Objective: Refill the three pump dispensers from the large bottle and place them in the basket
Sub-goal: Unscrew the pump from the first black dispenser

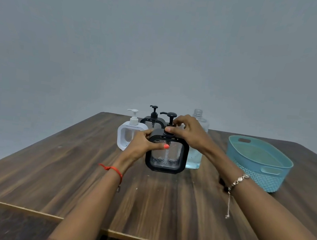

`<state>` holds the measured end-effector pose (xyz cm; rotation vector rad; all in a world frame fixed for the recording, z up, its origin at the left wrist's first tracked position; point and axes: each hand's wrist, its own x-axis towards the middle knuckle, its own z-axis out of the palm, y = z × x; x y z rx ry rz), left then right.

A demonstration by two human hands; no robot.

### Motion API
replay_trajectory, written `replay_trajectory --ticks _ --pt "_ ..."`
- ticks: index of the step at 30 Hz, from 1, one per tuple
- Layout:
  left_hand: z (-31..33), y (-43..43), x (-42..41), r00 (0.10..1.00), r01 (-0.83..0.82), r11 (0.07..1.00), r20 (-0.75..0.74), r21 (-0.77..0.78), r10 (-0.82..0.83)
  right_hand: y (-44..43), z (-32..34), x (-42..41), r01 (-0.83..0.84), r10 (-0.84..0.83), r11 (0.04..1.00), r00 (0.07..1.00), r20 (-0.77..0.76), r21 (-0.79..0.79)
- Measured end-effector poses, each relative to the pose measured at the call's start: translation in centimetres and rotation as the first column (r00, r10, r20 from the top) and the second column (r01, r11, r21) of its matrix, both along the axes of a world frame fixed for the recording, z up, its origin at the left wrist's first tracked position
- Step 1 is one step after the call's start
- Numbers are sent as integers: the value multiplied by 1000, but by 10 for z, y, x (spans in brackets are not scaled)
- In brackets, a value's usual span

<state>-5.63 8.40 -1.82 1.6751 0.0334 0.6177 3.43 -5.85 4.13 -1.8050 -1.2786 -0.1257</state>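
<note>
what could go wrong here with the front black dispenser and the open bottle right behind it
1. The large bottle stands uncapped just behind the right hand; a bump from that wrist could tip it and spill the blue liquid.
2. The right hand pinches the pump collar while the left hand grips the front black dispenser; twisting may slide it into the white dispenser.

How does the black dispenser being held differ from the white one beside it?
The front black dispenser has a black frame and pump; the white dispenser is all white. The black one is gripped by the left hand, with the right hand at its pump collar; the white one stands untouched, farther back. Both are squarish with clear windows.
</note>
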Motion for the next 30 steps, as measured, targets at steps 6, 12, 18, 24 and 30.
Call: replay_trajectory --ticks 6,12,18,24,30 --pt "3 1 -6 994 105 994 14 -19 -105 -3 3 6 -199 207 978 966 -152 66" --pt "7 -2 -16 954 290 955 -67 -57 -294 -8 5 20 -604 545 797 716 -435 5" --pt "5 -18 -18 841 510 813 -33 -281 -539 1 2 14 -813 656 578 408 -635 74" --pt "8 -18 -24 894 435 850 25 -296 -448 -4 10 15 -767 671 618 399 -625 174" --pt "19 -9 -17 999 26 984 -18 -176 -30 -2 13 13 -349 362 931 828 -428 110"
